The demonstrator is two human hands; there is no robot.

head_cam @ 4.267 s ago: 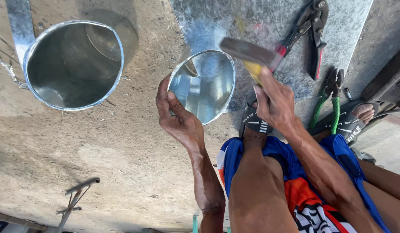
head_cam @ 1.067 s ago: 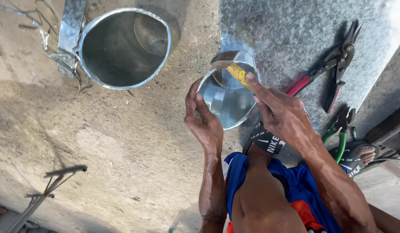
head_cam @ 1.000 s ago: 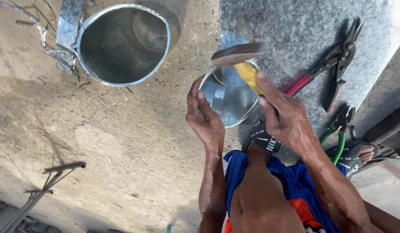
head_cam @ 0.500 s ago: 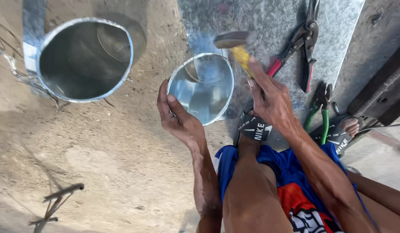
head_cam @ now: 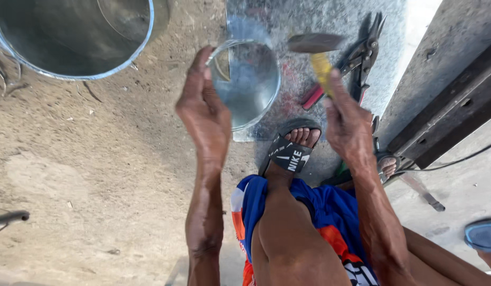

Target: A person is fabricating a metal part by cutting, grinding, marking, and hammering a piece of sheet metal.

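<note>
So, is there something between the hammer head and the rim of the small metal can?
Nothing visible. The hammer in the right hand hangs just right of the small metal can, which the left hand holds by its left rim.

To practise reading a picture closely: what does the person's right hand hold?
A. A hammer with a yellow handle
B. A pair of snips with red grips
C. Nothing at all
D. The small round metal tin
A: the right hand grips the yellow handle of a hammer, its head raised above the small metal tin that the left hand steadies; the red-handled snips lie untouched on the metal sheet.
</note>
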